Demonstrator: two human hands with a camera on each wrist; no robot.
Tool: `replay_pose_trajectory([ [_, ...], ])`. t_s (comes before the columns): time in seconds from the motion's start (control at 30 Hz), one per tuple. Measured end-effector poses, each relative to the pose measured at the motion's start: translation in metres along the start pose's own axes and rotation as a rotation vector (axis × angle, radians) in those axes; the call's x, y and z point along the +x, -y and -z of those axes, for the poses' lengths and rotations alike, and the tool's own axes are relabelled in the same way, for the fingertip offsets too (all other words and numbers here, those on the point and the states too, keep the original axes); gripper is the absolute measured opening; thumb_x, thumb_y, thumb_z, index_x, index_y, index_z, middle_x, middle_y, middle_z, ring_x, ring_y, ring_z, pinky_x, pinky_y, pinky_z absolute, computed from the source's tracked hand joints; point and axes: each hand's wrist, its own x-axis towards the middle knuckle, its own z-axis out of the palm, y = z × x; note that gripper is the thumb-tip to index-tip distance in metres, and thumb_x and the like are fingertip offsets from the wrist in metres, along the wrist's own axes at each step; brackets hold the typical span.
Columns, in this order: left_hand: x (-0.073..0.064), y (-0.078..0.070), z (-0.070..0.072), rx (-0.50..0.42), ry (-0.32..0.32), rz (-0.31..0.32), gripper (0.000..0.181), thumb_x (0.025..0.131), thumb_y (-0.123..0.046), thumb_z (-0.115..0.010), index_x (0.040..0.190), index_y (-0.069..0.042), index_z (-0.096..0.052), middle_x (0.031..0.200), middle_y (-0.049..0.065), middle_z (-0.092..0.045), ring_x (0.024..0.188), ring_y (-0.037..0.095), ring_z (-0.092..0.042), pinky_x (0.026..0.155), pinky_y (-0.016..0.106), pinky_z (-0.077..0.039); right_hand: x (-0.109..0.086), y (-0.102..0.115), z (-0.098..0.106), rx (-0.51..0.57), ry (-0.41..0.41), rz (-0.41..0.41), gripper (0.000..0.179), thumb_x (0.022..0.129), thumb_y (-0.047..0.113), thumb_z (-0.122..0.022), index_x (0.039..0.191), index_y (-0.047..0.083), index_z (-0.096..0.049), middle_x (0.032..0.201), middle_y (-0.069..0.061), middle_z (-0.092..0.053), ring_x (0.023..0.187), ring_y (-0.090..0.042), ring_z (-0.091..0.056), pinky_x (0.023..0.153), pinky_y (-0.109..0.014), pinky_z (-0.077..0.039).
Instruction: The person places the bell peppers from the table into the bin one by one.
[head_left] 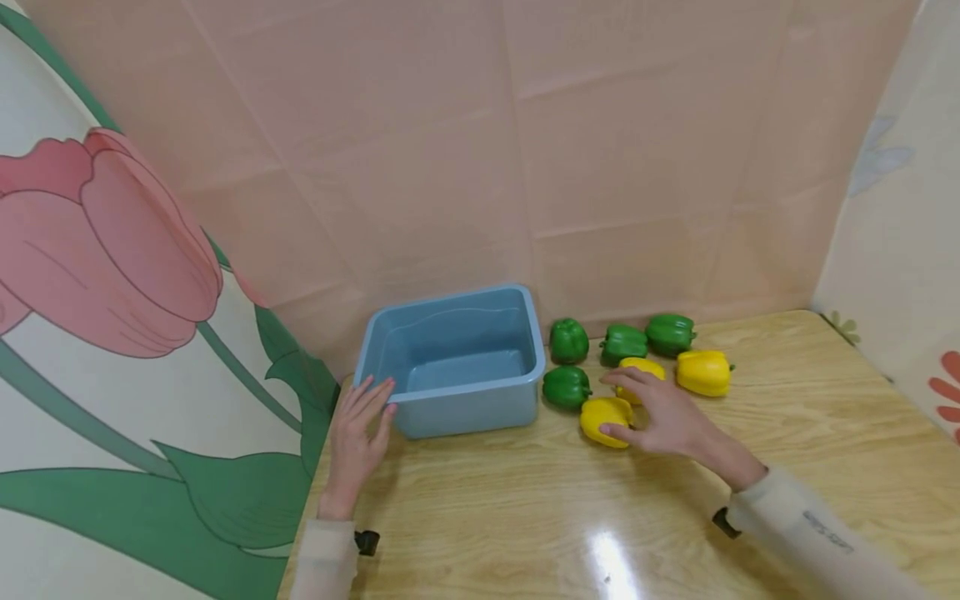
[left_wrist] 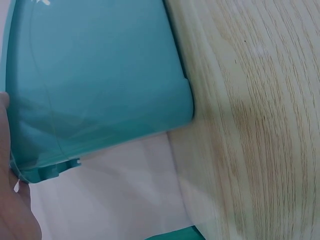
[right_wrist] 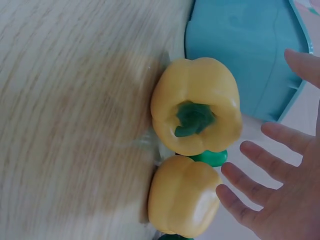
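Observation:
My left hand (head_left: 358, 440) rests at the near left corner of a blue plastic bin (head_left: 465, 408), its extended fingers on the rim. In the left wrist view, part of that hand (left_wrist: 15, 210) shows against the bin's rim. My right hand (head_left: 667, 414) hovers with spread fingers around and over a yellow bell pepper (head_left: 602, 419), holding nothing. In the right wrist view, the spread fingers stand apart from this pepper (right_wrist: 195, 105), whose green stem faces the camera. Behind it a second yellow bell pepper (head_left: 640, 368) is partly hidden by the hand.
Another yellow bell pepper (head_left: 703, 372) lies at the right of the group. Several green bell peppers (head_left: 568, 341) stand between the bin and the back wall's right part. A pink sheet (head_left: 420, 167) covers the wall behind the wooden table (head_left: 480, 517).

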Motion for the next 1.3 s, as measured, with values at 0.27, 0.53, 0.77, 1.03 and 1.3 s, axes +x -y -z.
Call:
replay_pose_trajectory([
  [0.27, 0.0, 0.0, 0.001, -0.002, 0.01, 0.006, 0.046, 0.093, -0.004, -0.079, 0.138, -0.009, -0.073, 0.137, 0.014, -0.073, 0.136, 0.048, -0.059, 0.117, 0.071, -0.038, 0.003, -0.004, -0.013, 0.006, 0.001, 0.014, 0.081, 0.089, 0.061, -0.079, 0.145, 0.005, -0.063, 0.15, -0.019, -0.061, 0.135, -0.044, -0.06, 0.109, -0.068, -0.047],
  [0.53, 0.0, 0.0, 0.001, -0.003, 0.006, 0.004, 0.045, 0.094, -0.004, -0.078, 0.138, -0.009, -0.073, 0.137, 0.012, -0.073, 0.137, 0.047, -0.059, 0.116, 0.072, -0.038, 0.001, -0.003, -0.023, 0.041, 0.018, 0.007, 0.072, 0.088, 0.054, -0.083, 0.143, 0.009, -0.066, 0.148, -0.015, -0.064, 0.137, -0.045, -0.058, 0.11, -0.071, -0.045],
  [0.77, -0.001, 0.0, 0.0, -0.006, -0.002, 0.0, 0.045, 0.094, -0.004, -0.077, 0.138, -0.01, -0.073, 0.137, 0.013, -0.073, 0.138, 0.045, -0.059, 0.116, 0.072, -0.038, 0.0, -0.002, -0.032, 0.053, 0.025, 0.006, 0.072, 0.089, 0.051, -0.084, 0.142, 0.008, -0.065, 0.145, -0.017, -0.065, 0.131, -0.043, -0.062, 0.105, -0.069, -0.05],
  [1.03, 0.0, -0.001, 0.001, -0.013, 0.006, 0.021, 0.044, 0.095, -0.004, -0.077, 0.138, -0.009, -0.073, 0.138, 0.014, -0.073, 0.136, 0.049, -0.059, 0.117, 0.072, -0.036, 0.001, -0.006, -0.042, 0.027, 0.084, 0.016, 0.074, 0.084, 0.048, -0.089, 0.144, 0.014, -0.065, 0.145, -0.014, -0.064, 0.129, -0.039, -0.063, 0.106, -0.067, -0.051],
  [1.3, -0.001, 0.0, -0.001, -0.014, -0.005, 0.01, 0.04, 0.094, -0.004, -0.077, 0.134, -0.004, -0.074, 0.136, 0.014, -0.073, 0.135, 0.05, -0.06, 0.116, 0.074, -0.037, 0.001, -0.008, -0.047, 0.036, 0.091, 0.022, 0.077, 0.078, 0.034, -0.096, 0.145, 0.014, -0.064, 0.144, -0.014, -0.063, 0.128, -0.037, -0.063, 0.106, -0.064, -0.052],
])
